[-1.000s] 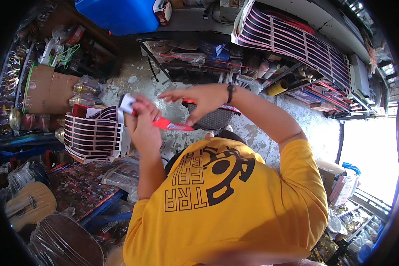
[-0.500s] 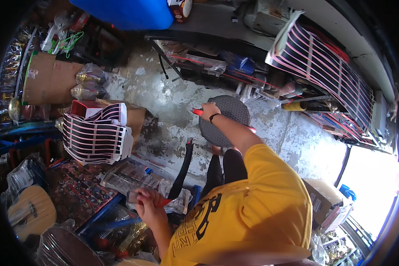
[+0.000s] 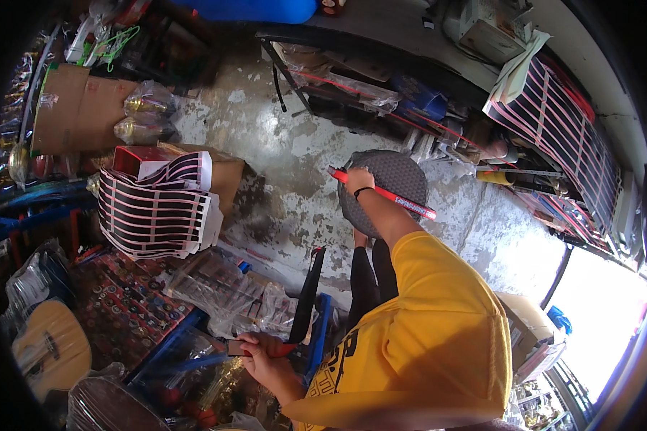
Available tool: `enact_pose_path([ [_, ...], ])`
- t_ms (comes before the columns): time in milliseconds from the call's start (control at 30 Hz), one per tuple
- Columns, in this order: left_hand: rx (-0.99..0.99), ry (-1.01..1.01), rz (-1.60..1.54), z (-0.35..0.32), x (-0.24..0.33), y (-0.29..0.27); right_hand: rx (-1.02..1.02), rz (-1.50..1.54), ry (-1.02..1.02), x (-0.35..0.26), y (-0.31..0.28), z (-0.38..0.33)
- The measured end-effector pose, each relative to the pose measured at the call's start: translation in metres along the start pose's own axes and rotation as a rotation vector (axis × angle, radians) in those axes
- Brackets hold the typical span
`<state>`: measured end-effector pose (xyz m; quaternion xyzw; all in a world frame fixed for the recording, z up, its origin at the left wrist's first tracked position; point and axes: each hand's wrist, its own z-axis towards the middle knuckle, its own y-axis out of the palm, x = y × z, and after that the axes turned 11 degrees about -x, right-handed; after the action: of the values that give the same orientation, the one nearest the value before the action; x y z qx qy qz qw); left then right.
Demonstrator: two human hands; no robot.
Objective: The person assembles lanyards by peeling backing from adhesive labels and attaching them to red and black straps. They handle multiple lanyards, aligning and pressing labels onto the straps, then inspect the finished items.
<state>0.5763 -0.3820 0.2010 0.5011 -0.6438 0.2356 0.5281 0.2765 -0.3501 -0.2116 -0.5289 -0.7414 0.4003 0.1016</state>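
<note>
My left hand is closed around a black and red ribbon. One length of the ribbon stands up from the fist toward the floor area, black with a red tip. A flat dark piece with a pale edge pokes out past the fingers; its kind is unclear. Over a round grey textured stool seat, my right hand is closed on a red ribbon with white print. It runs along my forearm, and a short end sticks out beyond the fist.
Striped black-and-pink printed sheets lie on boxes at left, with more sheets on the right-hand shelf. Below left are a tray of small round pieces, plastic-wrapped bundles and a guitar-shaped wooden piece. A dark table stands at the back.
The view has shifted, so most things sit elsewhere in it. The red ribbon at my right hand now shows stretched along the forearm. The left hand still grips its ribbon, lower down.
</note>
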Motion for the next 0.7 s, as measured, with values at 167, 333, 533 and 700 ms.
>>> enact_pose_path([
  [167,0.009,-0.005,-0.041,0.002,-0.003,-0.003,-0.06,0.109,0.057,0.006,-0.008,0.009],
  [333,0.017,-0.018,-0.066,0.007,-0.007,-0.003,-0.173,0.137,-0.006,0.016,-0.017,0.023],
  [533,0.005,-0.027,-0.048,0.009,-0.006,0.003,-0.165,0.106,-0.039,0.016,-0.017,0.02],
  [700,-0.026,-0.011,-0.051,0.01,-0.004,0.007,0.078,-0.036,-0.205,0.018,-0.006,0.004],
])
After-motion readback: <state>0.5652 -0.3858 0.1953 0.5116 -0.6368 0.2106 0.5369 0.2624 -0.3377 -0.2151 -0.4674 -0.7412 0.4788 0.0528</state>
